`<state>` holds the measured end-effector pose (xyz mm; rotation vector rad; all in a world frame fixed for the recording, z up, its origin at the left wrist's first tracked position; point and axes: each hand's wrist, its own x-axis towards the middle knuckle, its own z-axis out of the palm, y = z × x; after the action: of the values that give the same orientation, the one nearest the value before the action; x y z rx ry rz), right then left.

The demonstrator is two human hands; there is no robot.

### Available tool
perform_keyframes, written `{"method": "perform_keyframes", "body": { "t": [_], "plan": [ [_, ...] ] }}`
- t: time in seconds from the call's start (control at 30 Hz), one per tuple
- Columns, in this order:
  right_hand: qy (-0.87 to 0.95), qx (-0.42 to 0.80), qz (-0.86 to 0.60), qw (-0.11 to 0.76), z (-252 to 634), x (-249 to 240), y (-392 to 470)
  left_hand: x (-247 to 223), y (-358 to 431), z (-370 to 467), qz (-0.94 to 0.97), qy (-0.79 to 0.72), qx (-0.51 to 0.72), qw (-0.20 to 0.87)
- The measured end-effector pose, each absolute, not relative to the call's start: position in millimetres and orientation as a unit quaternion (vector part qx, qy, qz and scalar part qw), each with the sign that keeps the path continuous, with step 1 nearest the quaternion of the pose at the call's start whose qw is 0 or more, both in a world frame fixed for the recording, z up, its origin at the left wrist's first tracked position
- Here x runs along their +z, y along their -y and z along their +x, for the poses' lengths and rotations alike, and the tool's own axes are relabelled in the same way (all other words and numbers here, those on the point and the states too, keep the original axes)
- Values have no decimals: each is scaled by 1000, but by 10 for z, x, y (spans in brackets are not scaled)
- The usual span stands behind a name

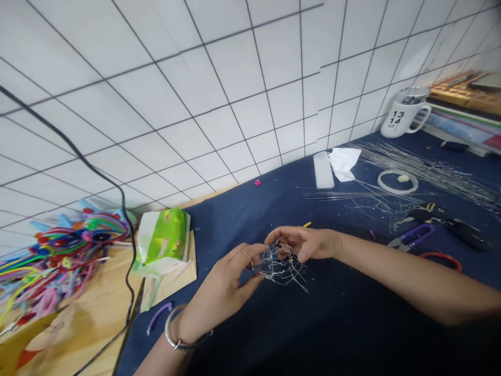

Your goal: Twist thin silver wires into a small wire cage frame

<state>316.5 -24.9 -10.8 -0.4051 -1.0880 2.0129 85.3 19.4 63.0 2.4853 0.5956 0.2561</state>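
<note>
A small openwork frame of thin silvery wire [278,266] is held between my two hands above the dark blue cloth [250,334]. My left hand [230,282], with a silver bangle at the wrist, grips its left side between thumb and fingers. On the right side, the fingers of my right hand [307,243] are closed round the frame's upper edge. Loose wire ends stick out at its lower right. A yellow tip [307,224] shows just behind my right hand; what it belongs to is hidden.
Purple-handled scissors [417,236], black pliers [450,222] and a bundle of wires [434,169] lie right. A white mug [399,117] stands by the tiled wall. At left are a green tissue pack [166,235], coloured pipe cleaners [70,250] and a black cable [124,209].
</note>
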Motion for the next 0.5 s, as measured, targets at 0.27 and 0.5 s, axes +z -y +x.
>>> {"method": "perform_keyframes", "body": {
  "t": [0.27, 0.5],
  "plan": [
    [469, 775, -209, 368, 3148, -16, 272, 593, -233, 834, 927, -229, 103, 280],
    [545, 687, -318, 362, 3150, 65, 304, 602, -249, 839, 926, -238, 97, 276]
  ]
}}
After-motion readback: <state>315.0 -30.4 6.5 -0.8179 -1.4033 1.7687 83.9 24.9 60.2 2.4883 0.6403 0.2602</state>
